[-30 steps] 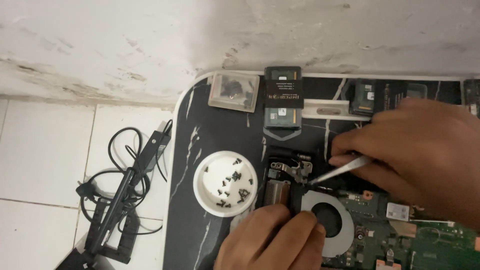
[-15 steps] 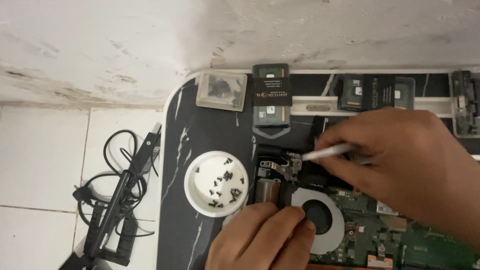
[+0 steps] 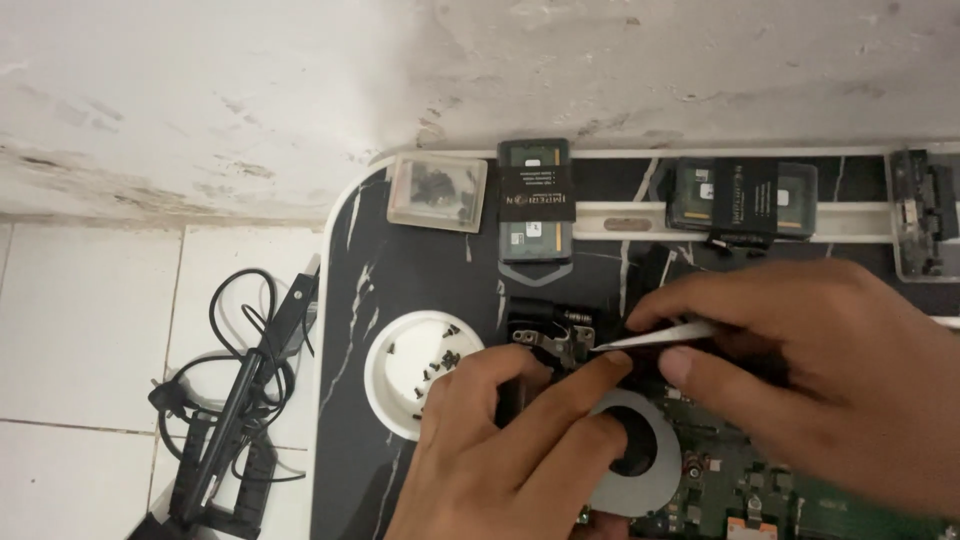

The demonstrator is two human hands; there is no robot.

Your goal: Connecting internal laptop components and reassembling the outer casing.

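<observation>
Right hand (image 3: pixel 820 380) pinches slim, springy metal tweezers (image 3: pixel 655 338) at mid-shank, tips on the small stiff laptop hinge bracket (image 3: pixel 552 338), which the left hand (image 3: pixel 520 450), fingers loosely curled, steadies.

Two hands were in view: left hand (image 3: pixel 520 450), right hand (image 3: pixel 820 380). One pair of tweezers (image 3: pixel 650 338). One white round dish (image 3: pixel 400 385) of screws. One clear screw box (image 3: pixel 437 192). Two memory modules (image 3: pixel 535 195), (image 3: pixel 745 198). One fan (image 3: pixel 645 460). One soldering iron (image 3: pixel 240 410).

Glossy black marble-look tabletop (image 3: pixel 420 270), shiny metal tweezers (image 3: pixel 655 338), matt white plastic round dish (image 3: pixel 395 385), rough stained plaster wall (image 3: pixel 250 100).
</observation>
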